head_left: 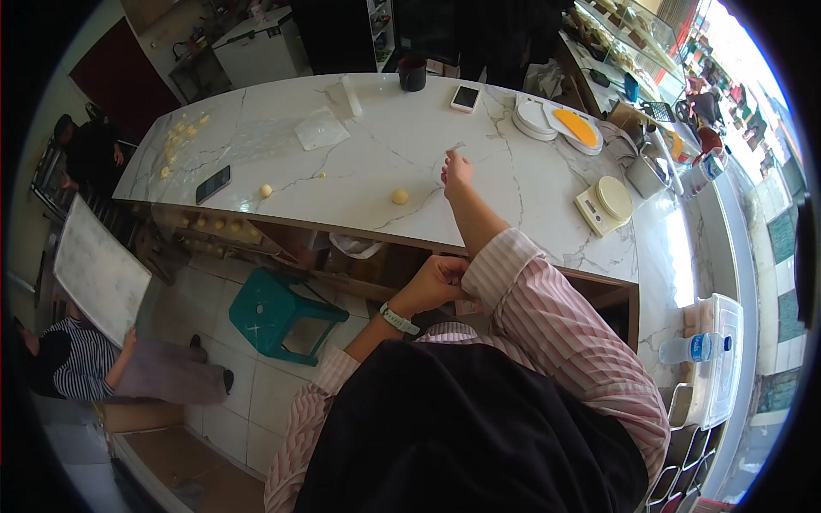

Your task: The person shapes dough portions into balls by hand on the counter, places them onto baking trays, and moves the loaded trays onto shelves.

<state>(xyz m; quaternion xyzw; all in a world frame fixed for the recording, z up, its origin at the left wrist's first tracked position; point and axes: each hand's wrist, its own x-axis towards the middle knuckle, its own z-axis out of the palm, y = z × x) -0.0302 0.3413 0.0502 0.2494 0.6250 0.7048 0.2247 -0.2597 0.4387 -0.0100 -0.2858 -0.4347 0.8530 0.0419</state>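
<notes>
My right arm reaches over the white marbled worktop (368,154). At its end my right hand (458,168) hovers above the surface, fingers loosely bent and apart, holding nothing visible. My left hand (430,285), with a pale watch (399,320) on its wrist, is closed on the rolled cuff of the pink striped right sleeve (505,267) near the elbow. A pale yellow dough ball (399,197) sits left of my right hand. Farther left lie another dough ball (266,191) and a tiny dough crumb (322,175).
Dough pieces (184,132) lie at the far left; a dark phone (213,184) is nearer. A white phone (465,98), dark cup (412,73), orange scraper (575,127) and kitchen scale (605,206) are on the worktop. A green stool (278,315) stands below; a person carries a tray (101,269).
</notes>
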